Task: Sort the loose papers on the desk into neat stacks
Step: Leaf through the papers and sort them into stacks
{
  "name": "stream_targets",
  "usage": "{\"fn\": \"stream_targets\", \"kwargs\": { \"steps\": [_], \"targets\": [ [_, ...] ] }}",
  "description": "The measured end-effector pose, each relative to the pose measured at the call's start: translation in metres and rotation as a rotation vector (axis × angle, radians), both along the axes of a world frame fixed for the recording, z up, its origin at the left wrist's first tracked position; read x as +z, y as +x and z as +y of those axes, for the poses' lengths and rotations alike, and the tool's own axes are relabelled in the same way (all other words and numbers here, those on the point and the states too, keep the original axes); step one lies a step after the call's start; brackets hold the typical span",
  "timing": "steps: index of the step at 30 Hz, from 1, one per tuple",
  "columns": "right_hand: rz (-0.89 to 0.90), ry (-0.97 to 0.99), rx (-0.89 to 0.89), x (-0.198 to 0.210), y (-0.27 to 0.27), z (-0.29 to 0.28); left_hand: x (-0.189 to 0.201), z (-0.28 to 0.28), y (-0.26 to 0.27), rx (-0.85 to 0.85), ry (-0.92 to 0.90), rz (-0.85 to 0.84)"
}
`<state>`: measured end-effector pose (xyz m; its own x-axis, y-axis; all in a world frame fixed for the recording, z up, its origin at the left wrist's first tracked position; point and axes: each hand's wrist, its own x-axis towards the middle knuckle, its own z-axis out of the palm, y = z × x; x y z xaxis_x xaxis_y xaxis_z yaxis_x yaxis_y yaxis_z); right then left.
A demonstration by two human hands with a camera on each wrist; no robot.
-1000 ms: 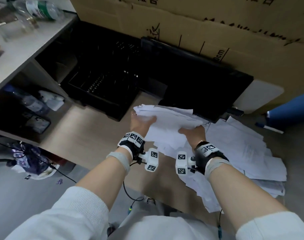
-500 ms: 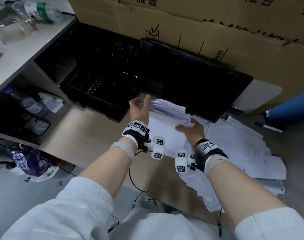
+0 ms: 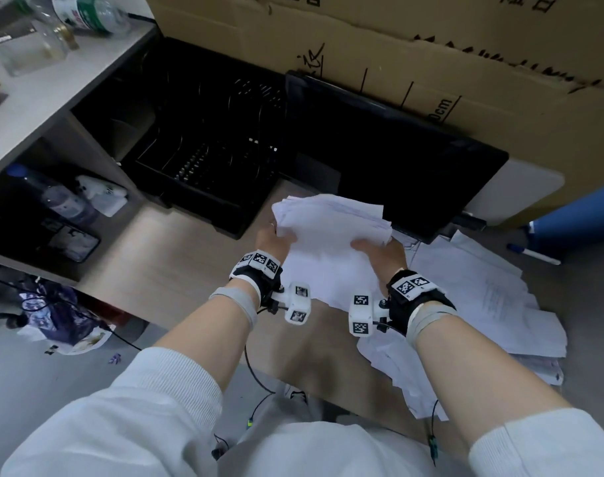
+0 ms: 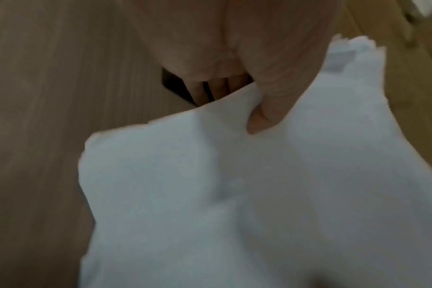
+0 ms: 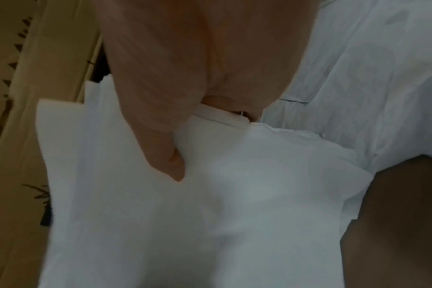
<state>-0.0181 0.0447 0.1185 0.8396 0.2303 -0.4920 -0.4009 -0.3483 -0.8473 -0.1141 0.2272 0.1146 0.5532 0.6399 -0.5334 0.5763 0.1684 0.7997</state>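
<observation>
A bundle of white papers (image 3: 328, 235) is held above the wooden desk (image 3: 190, 270) by both hands. My left hand (image 3: 276, 241) grips its left edge, thumb on top (image 4: 266, 109) and fingers underneath. My right hand (image 3: 379, 247) grips the right edge the same way, thumb (image 5: 165, 155) pressed on the top sheet (image 5: 234, 194). The bundle tilts, its far edge raised, sheets fanned unevenly. A loose heap of white papers (image 3: 483, 304) lies spread on the desk to the right, partly hanging over the front edge.
A dark monitor (image 3: 397, 160) leans right behind the bundle, with a black wire tray (image 3: 204, 156) to its left. Cardboard (image 3: 397, 46) fills the back. A shelf (image 3: 52, 80) with bottles stands at left. A pen (image 3: 534, 253) and blue roll (image 3: 579, 218) lie far right.
The bundle was lifted on edge with its far side raised high, then tipped back down flatter. Both hands kept hold of it and shifted slightly toward me.
</observation>
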Motion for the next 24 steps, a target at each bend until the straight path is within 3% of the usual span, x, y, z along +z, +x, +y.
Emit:
{"fn": "stream_targets", "kwargs": {
  "steps": [3,6,12,16,20,24],
  "targets": [
    [0.017,-0.141,0.059,-0.007,0.001,-0.005,0.002,0.001,0.003,0.095,-0.104,-0.086],
    [0.079,-0.161,0.031,-0.012,0.001,-0.004,0.006,-0.005,0.0,0.123,-0.126,-0.112],
    [0.071,0.064,-0.093,-0.004,-0.002,0.021,0.025,0.001,-0.004,0.314,-0.16,-0.218],
    [0.021,0.182,-0.1,0.003,-0.003,0.043,0.045,0.01,-0.005,0.411,-0.045,-0.281],
    [0.004,0.243,-0.02,-0.001,-0.005,0.063,0.041,0.019,-0.013,0.502,0.059,-0.284],
    [0.018,0.143,0.082,-0.023,-0.007,0.07,0.022,0.03,-0.026,0.413,0.081,-0.159]
  ]
}}
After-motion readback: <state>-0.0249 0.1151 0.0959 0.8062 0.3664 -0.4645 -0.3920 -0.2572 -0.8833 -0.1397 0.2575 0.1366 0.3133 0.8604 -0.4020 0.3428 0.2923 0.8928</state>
